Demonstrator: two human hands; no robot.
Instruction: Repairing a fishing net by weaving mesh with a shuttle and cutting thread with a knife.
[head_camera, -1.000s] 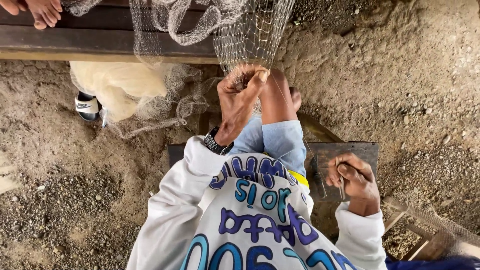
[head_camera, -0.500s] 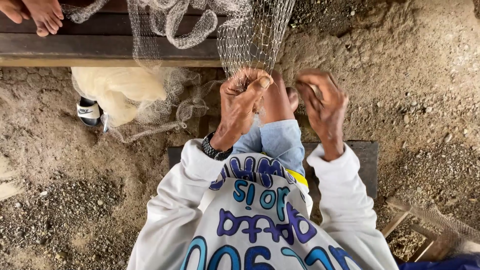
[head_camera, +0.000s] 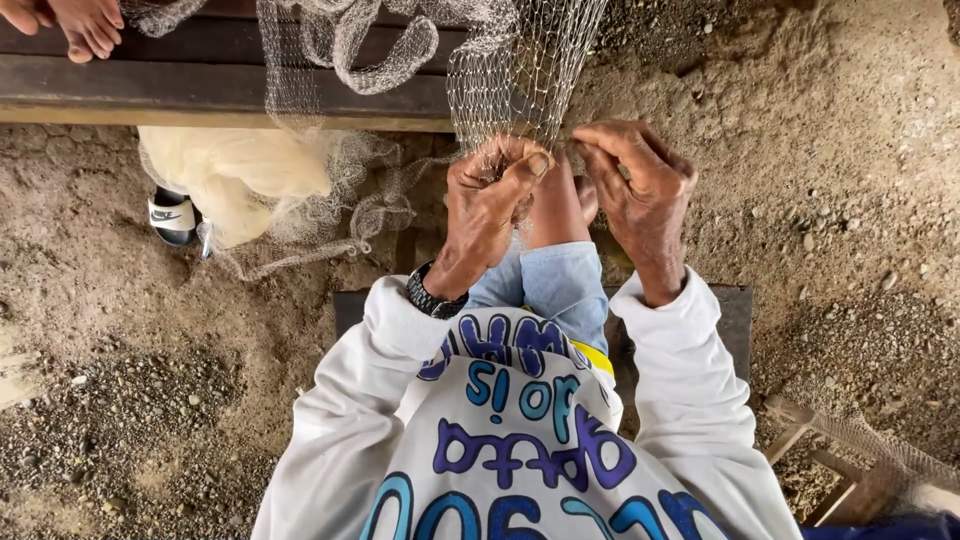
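Pinching fine grey mesh, the left hand (head_camera: 490, 200) and right hand (head_camera: 635, 190) both grip the fishing net (head_camera: 520, 80) just above the bent knee. Its thin knotted cords drape from a dark wooden bench (head_camera: 200, 85) farther off. Pale bunched netting (head_camera: 230, 175) half hides a sandal (head_camera: 172, 215) at left, on gritty sand (head_camera: 120, 400).

The fine grey mesh fishing net (head_camera: 520, 75) is running off the top edge. The left hand (head_camera: 490, 205) is covering its own fingertips and whatever they pinch. A bare foot (head_camera: 85, 22) and a black-and-white sandal (head_camera: 172, 217) are showing only partly.
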